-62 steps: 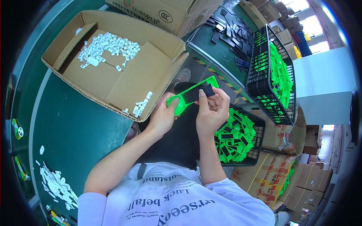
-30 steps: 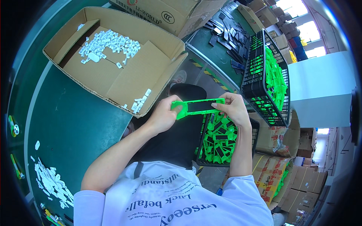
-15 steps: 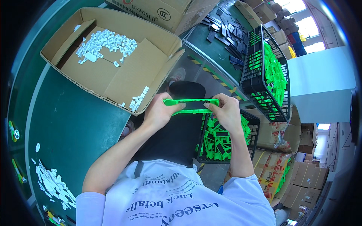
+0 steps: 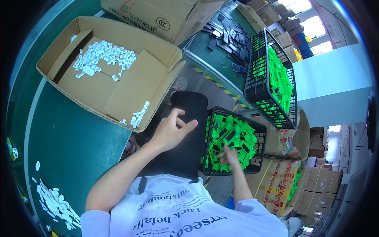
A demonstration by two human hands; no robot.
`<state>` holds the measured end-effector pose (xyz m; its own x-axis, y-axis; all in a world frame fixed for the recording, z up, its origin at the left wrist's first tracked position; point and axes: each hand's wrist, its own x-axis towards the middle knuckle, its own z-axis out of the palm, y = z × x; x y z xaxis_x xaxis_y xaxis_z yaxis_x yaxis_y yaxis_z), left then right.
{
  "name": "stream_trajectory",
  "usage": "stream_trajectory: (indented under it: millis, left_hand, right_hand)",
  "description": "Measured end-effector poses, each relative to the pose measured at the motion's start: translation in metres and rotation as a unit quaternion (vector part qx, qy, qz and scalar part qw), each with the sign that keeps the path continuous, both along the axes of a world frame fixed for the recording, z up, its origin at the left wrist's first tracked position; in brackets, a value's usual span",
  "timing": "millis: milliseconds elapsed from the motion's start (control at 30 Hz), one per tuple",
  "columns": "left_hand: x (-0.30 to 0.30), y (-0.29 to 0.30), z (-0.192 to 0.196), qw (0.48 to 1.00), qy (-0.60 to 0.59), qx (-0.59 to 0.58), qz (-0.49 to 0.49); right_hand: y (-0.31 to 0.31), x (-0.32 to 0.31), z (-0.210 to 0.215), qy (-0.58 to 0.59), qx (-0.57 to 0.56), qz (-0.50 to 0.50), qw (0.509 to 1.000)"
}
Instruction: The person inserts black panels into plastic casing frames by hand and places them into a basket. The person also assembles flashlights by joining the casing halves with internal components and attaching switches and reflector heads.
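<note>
My left hand [image 4: 173, 130] hovers above my dark-trousered lap, its thumb and fingers apart and loosely bent, holding nothing. Over the near part of a black plastic basket [image 4: 261, 152] is my right hand [image 4: 229, 155], its fingers smeared by motion. Inside that basket lies a heap of bright green plastic pieces [image 4: 236, 132], several with dark strips on them. Whether the right hand grips or touches one of these pieces cannot be made out.
An open cardboard box [image 4: 130, 89] with small white plastic parts [image 4: 104, 55] stands on the green table [image 4: 79, 114]. More white pieces [image 4: 55, 203] lie near left. Another black basket [image 4: 262, 93] of green pieces stands at right, beside dark flat panels [image 4: 233, 39].
The green frame with a dark strip has left both hands. My right hand has moved down over the basket; my left has stayed near the lap, its fingers opened.
</note>
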<state>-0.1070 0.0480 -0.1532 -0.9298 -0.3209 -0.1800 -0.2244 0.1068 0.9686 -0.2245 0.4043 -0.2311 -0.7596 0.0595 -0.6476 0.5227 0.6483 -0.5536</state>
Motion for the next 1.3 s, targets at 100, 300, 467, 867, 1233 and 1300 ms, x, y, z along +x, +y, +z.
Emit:
stream_trajectory:
  millis: [100,300,467,867,1233,1300]
  left_hand:
    - [0.000,0.008,0.003,0.999,-0.011,-0.014,-0.046]
    - [0.005,0.006,0.009,0.994,-0.067,-0.035,-0.083]
    - [0.005,0.011,0.011,0.989,-0.053,-0.087,-0.104]
    - [0.005,0.004,0.008,0.978,-0.046,-0.140,-0.144]
    - [-0.002,0.007,0.003,0.994,-0.015,-0.071,-0.087]
    - [-0.006,0.003,0.007,0.998,-0.018,0.030,-0.050]
  right_hand:
    - [0.003,0.020,-0.010,-0.036,0.061,0.099,0.993]
    - [-0.093,-0.060,0.114,0.350,-0.093,0.199,0.911]
    - [-0.099,-0.227,0.219,0.547,0.096,0.163,0.815]
    - [-0.047,-0.424,0.115,0.131,0.169,0.297,0.931]
    - [-0.082,-0.346,0.199,0.638,0.181,0.124,0.738]
    - [-0.121,-0.254,0.228,0.653,0.061,0.128,0.744]
